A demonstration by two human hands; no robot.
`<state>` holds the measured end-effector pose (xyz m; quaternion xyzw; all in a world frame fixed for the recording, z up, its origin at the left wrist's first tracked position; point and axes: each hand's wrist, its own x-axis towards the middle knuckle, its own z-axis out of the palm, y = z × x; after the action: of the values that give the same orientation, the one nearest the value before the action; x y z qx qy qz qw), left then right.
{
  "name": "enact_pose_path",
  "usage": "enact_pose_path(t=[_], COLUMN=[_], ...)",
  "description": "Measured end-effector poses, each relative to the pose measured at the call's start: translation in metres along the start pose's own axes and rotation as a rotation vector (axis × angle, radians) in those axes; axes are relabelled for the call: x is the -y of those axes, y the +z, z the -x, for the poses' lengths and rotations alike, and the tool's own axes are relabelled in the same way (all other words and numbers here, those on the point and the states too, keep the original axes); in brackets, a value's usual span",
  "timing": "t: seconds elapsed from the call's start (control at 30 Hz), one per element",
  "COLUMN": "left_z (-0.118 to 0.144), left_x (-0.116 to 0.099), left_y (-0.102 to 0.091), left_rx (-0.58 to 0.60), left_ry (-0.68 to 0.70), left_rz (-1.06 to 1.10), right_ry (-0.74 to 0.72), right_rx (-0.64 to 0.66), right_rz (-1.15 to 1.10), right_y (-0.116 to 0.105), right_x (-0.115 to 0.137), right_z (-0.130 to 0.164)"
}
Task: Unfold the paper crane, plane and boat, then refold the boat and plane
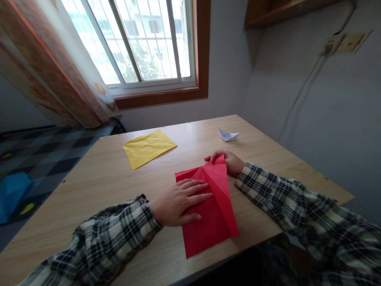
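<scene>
Three pieces of paper are lying on one wooden table (98, 178): one red sheet (212, 210), one yellow sheet (149, 147) and one small white folded paper (228, 135). The red sheet is sitting at the near edge, partly folded, with a raised flap running along its right side. The left hand (178, 200) is lying flat on it, fingers spread and pressing down. The right hand (229, 162) is pinching the far corner of the flap. The yellow sheet, creased and flat, is resting well apart on the left; the white one is sitting beyond the right hand
</scene>
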<state>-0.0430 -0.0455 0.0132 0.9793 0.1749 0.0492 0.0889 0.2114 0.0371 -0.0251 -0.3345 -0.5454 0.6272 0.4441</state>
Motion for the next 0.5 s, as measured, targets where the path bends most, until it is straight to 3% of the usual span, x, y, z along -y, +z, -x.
enact_pose_path(t=[0.17, 0.3, 0.5], left_z=[0.0007, 0.0015, 0.0015], left_x=[-0.0012, -0.0001, 0.0026], left_y=[-0.0036, -0.0025, 0.0029], left_rx=[-0.016, -0.054, -0.089], left_ry=[-0.076, -0.149, -0.214], left_rz=[-0.082, -0.160, -0.226], right_ry=[-0.017, 0.085, 0.149], right_rx=[-0.119, -0.178, -0.178], right_rz=[0.016, -0.062, -0.103], right_y=[-0.0037, -0.0042, -0.0017], right_x=[0.0005, 0.0008, 0.0057], right_z=[-0.0047, -0.0061, -0.0031])
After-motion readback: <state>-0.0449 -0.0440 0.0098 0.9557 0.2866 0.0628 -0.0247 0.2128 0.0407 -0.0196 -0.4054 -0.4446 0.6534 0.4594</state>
